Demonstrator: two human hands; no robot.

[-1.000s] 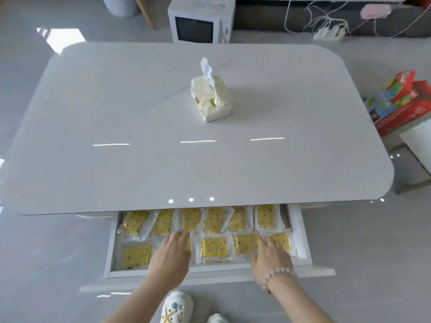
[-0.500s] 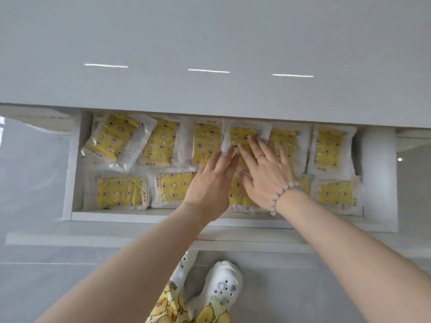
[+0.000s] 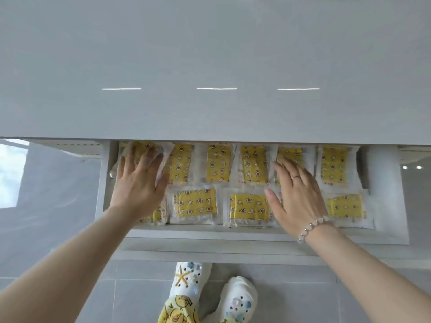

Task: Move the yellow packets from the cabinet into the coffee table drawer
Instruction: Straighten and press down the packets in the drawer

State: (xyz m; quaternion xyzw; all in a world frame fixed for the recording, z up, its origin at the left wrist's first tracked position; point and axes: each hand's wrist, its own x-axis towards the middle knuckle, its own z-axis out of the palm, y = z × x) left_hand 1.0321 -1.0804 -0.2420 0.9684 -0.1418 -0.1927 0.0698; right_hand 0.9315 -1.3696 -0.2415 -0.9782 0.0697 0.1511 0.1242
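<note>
The white coffee table drawer (image 3: pixel 245 234) is pulled open below the table edge. Several yellow packets (image 3: pixel 197 202) in clear wrappers lie inside it in two rows. My left hand (image 3: pixel 137 180) lies flat with straight fingers on the packets at the drawer's far left, covering a crumpled one at the back corner. My right hand (image 3: pixel 296 194), with a ring and a bead bracelet, presses flat on packets right of the middle. Neither hand holds anything. The cabinet is out of view.
The grey glossy tabletop (image 3: pixel 214 66) fills the upper half of the view and overhangs the back of the drawer. My feet in white clogs (image 3: pixel 191 283) stand on the grey tiled floor just in front of the drawer.
My hands have spread apart from the drawer's middle: the left slid to the far left packets, the right moved a little rightward. The view has come closer than a second ago.
</note>
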